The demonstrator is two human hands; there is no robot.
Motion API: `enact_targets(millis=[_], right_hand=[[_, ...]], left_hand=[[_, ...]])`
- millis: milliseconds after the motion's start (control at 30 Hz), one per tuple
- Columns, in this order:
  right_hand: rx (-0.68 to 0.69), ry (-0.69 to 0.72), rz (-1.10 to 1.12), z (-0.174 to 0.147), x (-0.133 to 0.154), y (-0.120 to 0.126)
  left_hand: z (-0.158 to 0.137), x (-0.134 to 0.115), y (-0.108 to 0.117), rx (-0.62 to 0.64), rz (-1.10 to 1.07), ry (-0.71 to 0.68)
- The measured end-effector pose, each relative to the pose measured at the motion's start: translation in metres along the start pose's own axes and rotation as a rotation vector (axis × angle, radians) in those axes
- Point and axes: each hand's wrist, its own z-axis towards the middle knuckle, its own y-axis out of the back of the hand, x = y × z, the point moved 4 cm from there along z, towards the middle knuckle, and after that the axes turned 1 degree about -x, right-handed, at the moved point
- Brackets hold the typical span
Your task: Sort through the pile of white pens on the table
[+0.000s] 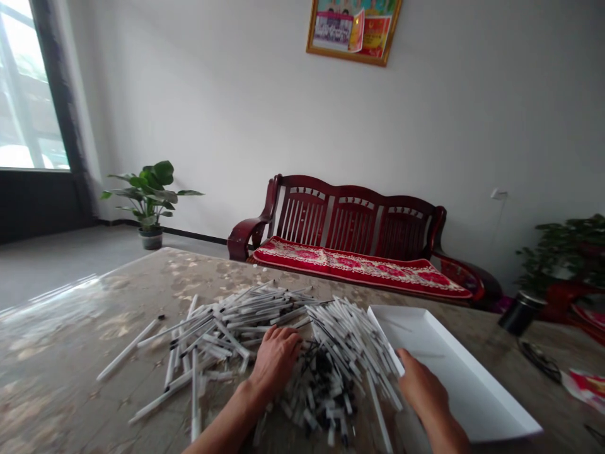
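Observation:
White pen barrels [265, 309] lie in a loose heap in the middle of the table, with a more aligned bundle of them [352, 334] to its right. My left hand [276, 356] rests on the heap between the two, fingers bent down and together; whatever is under the fingertips is hidden. In front of it sits a pile of small clear and black pen caps [326, 391]. At the left wall of a shallow white box [466, 378], my right hand [423, 384] is closed; a small dark spot shows at its fingertips, but I cannot make out what it holds.
Single pens [127, 350] lie on the left of the patterned table [61, 378]. Right of the box stand a black cup [521, 313], a dark cord [539, 360] and a red and white packet [586, 388]. A wooden bench [354, 221] is behind the table.

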Motion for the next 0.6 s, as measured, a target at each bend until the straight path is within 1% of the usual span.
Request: enact_targets(millis=[67, 133, 167, 200, 267, 300, 367, 433, 500, 600], right_hand=[[0.024, 0.015, -0.037, -0.004, -0.007, -0.001], [0.013, 0.073, -0.068, -0.002, -0.004, 0.001], [-0.003, 0.126, -0.077, 0.001, 0.002, 0.003], [-0.049, 0.163, -0.069, 0.006, 0.012, 0.007], [-0.156, 0.238, -0.017, 0.018, 0.039, 0.015], [-0.159, 0.287, 0.000, 0.025, 0.055, 0.017], [-0.095, 0.314, -0.012, 0.039, 0.082, 0.015], [-0.010, 0.325, -0.019, 0.050, 0.101, 0.011], [0.040, 0.323, -0.025, 0.056, 0.110, 0.006], [0.057, 0.308, -0.044, 0.056, 0.111, 0.001]], left_hand=[[0.001, 0.003, 0.002, -0.031, -0.008, 0.016], [0.001, 0.005, 0.003, -0.052, -0.012, 0.021], [0.001, 0.005, 0.003, -0.051, -0.012, 0.023], [0.001, 0.005, 0.002, -0.042, -0.011, 0.025], [0.001, 0.005, 0.002, -0.017, -0.007, 0.029], [0.001, 0.004, 0.002, -0.009, -0.005, 0.031], [0.001, 0.002, 0.002, -0.010, -0.002, 0.031], [0.000, 0.002, 0.004, -0.024, 0.002, 0.029], [0.000, 0.002, 0.004, -0.033, 0.006, 0.029], [0.001, 0.004, 0.004, -0.026, 0.012, 0.037]])
